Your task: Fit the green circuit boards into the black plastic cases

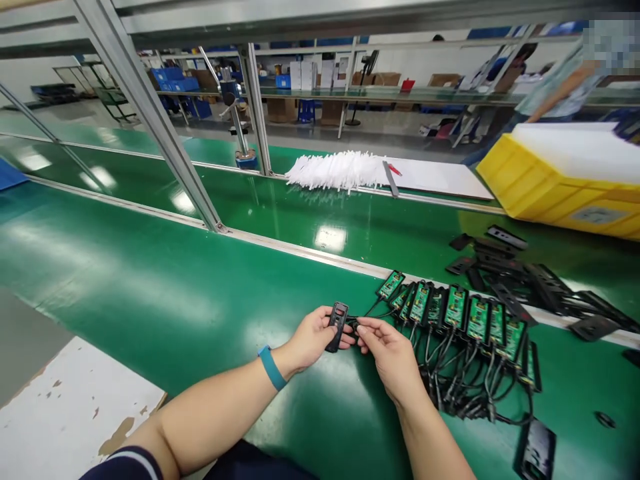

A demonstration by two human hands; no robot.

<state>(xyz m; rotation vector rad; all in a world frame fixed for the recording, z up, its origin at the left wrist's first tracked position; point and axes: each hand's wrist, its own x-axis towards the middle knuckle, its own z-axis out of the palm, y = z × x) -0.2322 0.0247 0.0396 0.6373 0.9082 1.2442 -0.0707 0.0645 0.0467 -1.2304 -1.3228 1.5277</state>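
My left hand (314, 337), with a teal band on its wrist, holds a small black casing (337, 327) upright between thumb and fingers. Just to its right, my right hand (383, 343) pinches a thin black cable (353, 324) beside the casing. Right of my hands lies a row of several green circuit boards (456, 307) in black housings, with black cables (465, 380) bunched in front of them. One board (390, 285) sits at the row's left end, nearest my hands.
Loose black covers (543, 283) are piled behind the boards. A yellow bin (560, 183) stands at back right, near a person (565, 93). White strips (340, 170) lie beyond the metal rail (300, 251). A slanted metal post (160, 127) rises at left.
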